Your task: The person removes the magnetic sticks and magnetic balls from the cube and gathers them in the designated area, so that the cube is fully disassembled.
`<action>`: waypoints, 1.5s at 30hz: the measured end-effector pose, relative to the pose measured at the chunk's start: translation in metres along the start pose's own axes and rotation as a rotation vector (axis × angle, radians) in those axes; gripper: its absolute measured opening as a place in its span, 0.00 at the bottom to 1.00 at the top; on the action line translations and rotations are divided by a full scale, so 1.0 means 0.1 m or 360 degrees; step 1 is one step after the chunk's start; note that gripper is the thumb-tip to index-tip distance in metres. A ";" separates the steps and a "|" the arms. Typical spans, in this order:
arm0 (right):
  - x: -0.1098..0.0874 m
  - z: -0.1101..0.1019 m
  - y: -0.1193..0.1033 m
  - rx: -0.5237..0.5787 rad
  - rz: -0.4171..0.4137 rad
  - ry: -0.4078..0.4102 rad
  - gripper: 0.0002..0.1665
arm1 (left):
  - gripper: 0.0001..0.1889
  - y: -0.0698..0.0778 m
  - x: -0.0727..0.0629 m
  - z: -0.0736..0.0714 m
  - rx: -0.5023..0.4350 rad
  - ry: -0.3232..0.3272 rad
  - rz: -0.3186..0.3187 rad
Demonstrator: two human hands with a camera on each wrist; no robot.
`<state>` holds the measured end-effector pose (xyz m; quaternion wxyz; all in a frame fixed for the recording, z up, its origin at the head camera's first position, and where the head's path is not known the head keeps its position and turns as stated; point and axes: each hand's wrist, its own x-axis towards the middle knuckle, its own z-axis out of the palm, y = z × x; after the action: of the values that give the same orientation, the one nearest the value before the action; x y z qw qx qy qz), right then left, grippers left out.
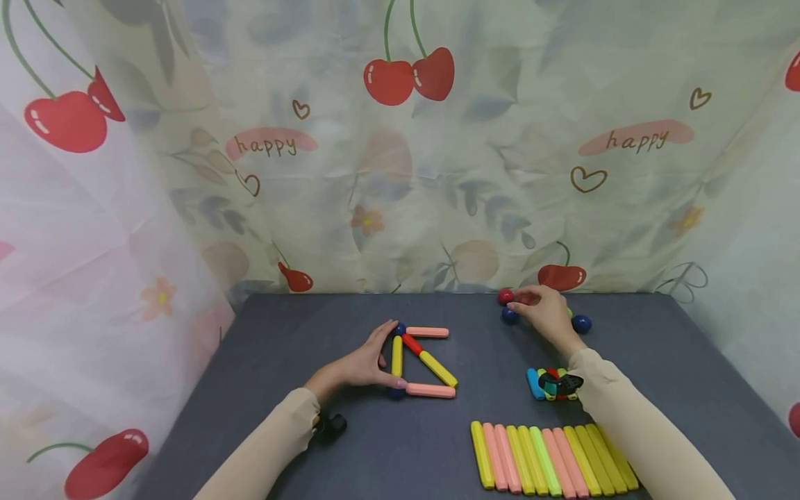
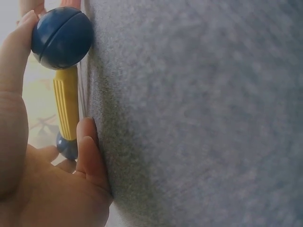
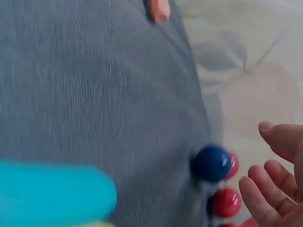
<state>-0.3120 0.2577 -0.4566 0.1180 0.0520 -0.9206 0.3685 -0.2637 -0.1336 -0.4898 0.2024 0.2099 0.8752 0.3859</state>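
Note:
On the dark table, my left hand (image 1: 362, 364) spans one side of a flat frame of magnetic sticks and balls. Its thumb holds the near blue ball (image 2: 62, 38); its fingers reach the far blue ball (image 2: 67, 145). A yellow stick (image 2: 67, 104) joins these two balls. Pink sticks (image 1: 431, 391) extend right from both, while a red stick (image 1: 412, 344) and another yellow stick (image 1: 439, 369) run diagonally. At the back, my right hand (image 1: 545, 312) hovers with loosely bent fingers beside a blue ball (image 3: 212, 163) and red balls (image 3: 226, 202); no grip shows.
A row of yellow, pink and green sticks (image 1: 550, 458) lies at the front right. Shorter coloured sticks (image 1: 535, 384) sit behind it, partly under the right wrist. Another blue ball (image 1: 581, 323) stands right of the hand. A printed curtain (image 1: 400, 173) borders the table.

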 end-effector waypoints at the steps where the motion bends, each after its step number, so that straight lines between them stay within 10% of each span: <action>1: -0.01 0.01 -0.05 0.0024 -0.0002 -0.0008 0.19 | 0.64 0.00 0.00 0.00 -0.0006 0.0001 -0.0004; 23: -0.78 0.76 -1.08 0.0384 -0.0302 -0.0845 0.16 | 0.63 0.03 -0.02 0.02 0.0123 0.0062 0.0054; 45: -0.87 0.94 -1.13 0.0296 -0.0411 -0.1135 0.18 | 0.65 -0.02 0.01 0.00 0.0099 0.0018 0.0070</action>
<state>-0.2236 0.1122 -0.4692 -0.1691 0.3028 -0.8524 0.3913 -0.2648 -0.1344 -0.4917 0.1822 0.2331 0.8831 0.3642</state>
